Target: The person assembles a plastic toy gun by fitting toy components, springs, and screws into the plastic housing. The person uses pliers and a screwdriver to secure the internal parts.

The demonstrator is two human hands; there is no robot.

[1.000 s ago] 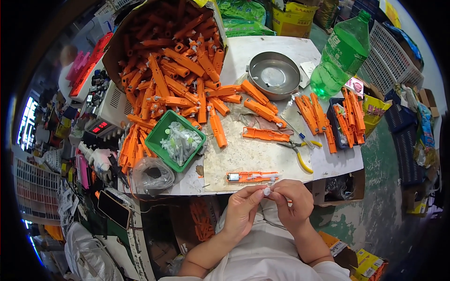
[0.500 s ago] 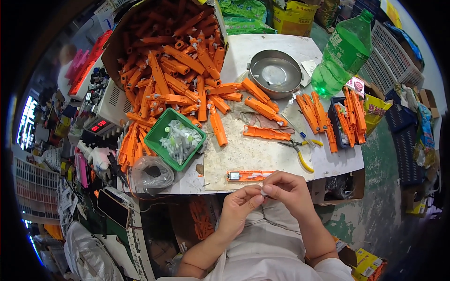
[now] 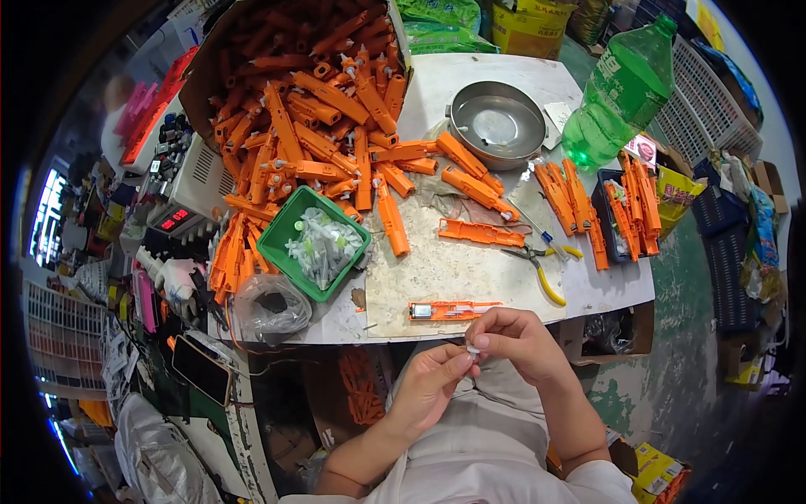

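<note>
Just off the near edge of the table (image 3: 340, 334), above the person's lap, a small white piece (image 3: 473, 349) sits between the fingertips of both hands. The left hand (image 3: 430, 382) comes up with thumb and forefinger pinched together, and the right hand (image 3: 516, 343) closes in from the other side the same way; how much of the piece each one bears, I can't tell, since the fingers hide most of it. It looks like plastic to me — light, fairly stiff, probably a bit slick, and easy to drop for being so small. I'd take it by its sides with the very tips, gently, in case it has thin parts. Beyond the hands lies an orange casing (image 3: 453, 311) on a pale board (image 3: 395, 281), its inside facing up; it seems light and rigid, best held by its long outer walls. Room to move is decent over that board, bounded by the green tub (image 3: 281, 218) on the left, a second orange casing (image 3: 481, 232) farther back and the yellow-handled pliers (image 3: 548, 284) to the right. Mind the table's near edge, though — anything slipping from those fingers would fall toward the lap (image 3: 487, 420).
</note>
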